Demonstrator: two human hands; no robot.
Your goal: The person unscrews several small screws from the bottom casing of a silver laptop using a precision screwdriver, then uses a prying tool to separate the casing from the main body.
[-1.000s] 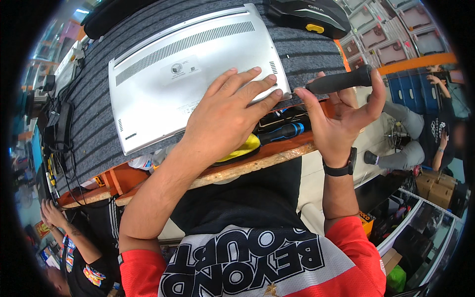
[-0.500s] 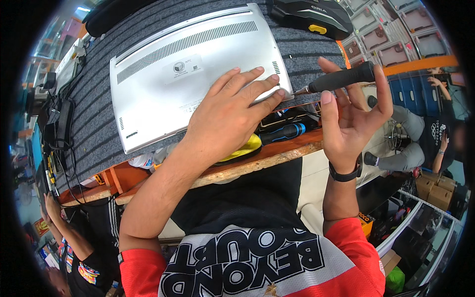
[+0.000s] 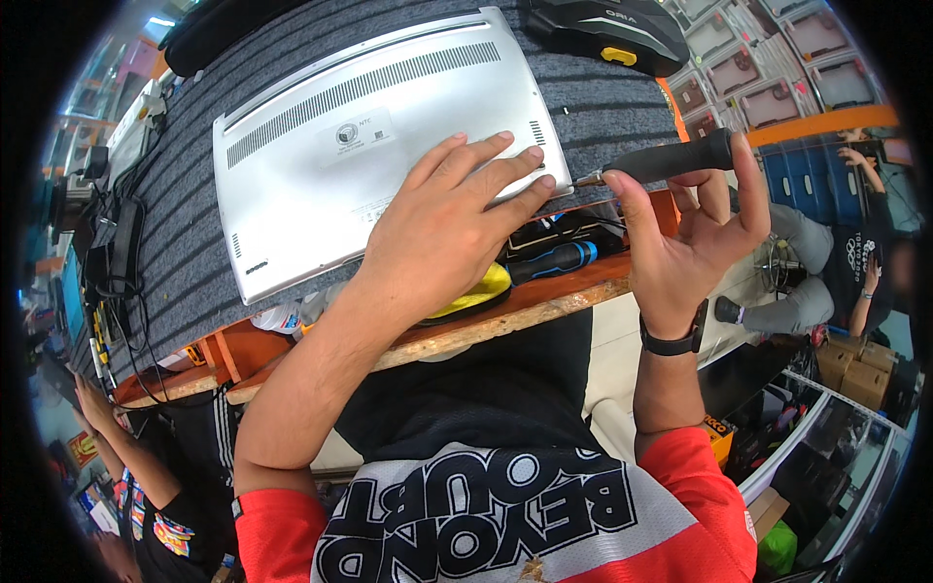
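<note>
Nearest the viewer, a printed grey shirt with red sleeves; bare forearms rise from it, the right wrist bearing a black watch. Beyond lies the raw front edge of the desk, and behind it an open compartment holding a blue-and-black tool and, beside it, a yellow object partly covered by the left forearm. The left hand is flat and open, fingers slightly parted, pressing on the underside of a silver laptop and grasping nothing. The right hand is partly curled around a screwdriver: the thumb lies near the shank, one finger is hooked at the butt of the black handle, and the others bend beneath. The shank points left to the laptop's near right corner, beside the left thumb; whether its tip sits in a screw cannot be told. The laptop lies bottom up on a ribbed grey mat, its long vent toward the far side. At left are tangled black cables; beyond the laptop's far right corner, a black case with a yellow catch. Farther off, one person appears at left, another at right, near blue drawers.
</note>
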